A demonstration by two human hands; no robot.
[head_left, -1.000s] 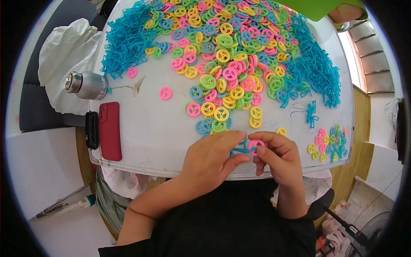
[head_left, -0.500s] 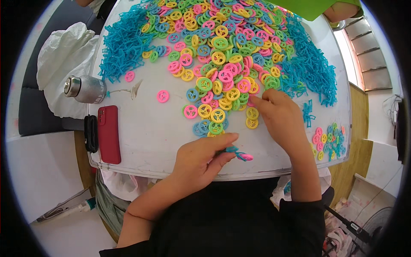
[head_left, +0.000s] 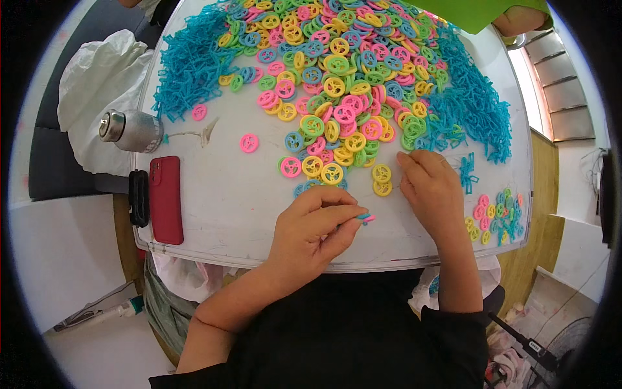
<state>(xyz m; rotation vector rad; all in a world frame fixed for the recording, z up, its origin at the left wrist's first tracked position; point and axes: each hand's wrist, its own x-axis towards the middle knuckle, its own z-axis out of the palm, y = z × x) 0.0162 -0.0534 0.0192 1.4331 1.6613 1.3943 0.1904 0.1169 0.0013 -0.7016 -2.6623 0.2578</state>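
Note:
Near the front edge of the table, my left hand [head_left: 312, 228] is closed in a pinch on a small blue plastic piece with a pink wheel [head_left: 370, 219] on it, most of which is hidden by the fingers. My right hand [head_left: 429, 188] hovers at the lower right of a big heap of spoked plastic wheels [head_left: 337, 86] in pink, yellow, green and blue. Its thumb and fingers are bent together, and whatever they may hold is hidden. Two yellow wheels [head_left: 381, 174] lie just left of that hand.
Blue plastic frame pieces lie in a left pile [head_left: 191, 68] and a right pile [head_left: 470, 107]. A red phone [head_left: 166, 201], a black case [head_left: 138, 198] and a silver flask [head_left: 133, 131] stand at left. Wheels with blue pieces [head_left: 502, 217] lie front right. A person's green sleeve [head_left: 463, 14] shows at the back.
My right hand has drawn back slightly from the heap, toward me and to the right. The left hand has turned a little, and the piece in it shows at another angle.

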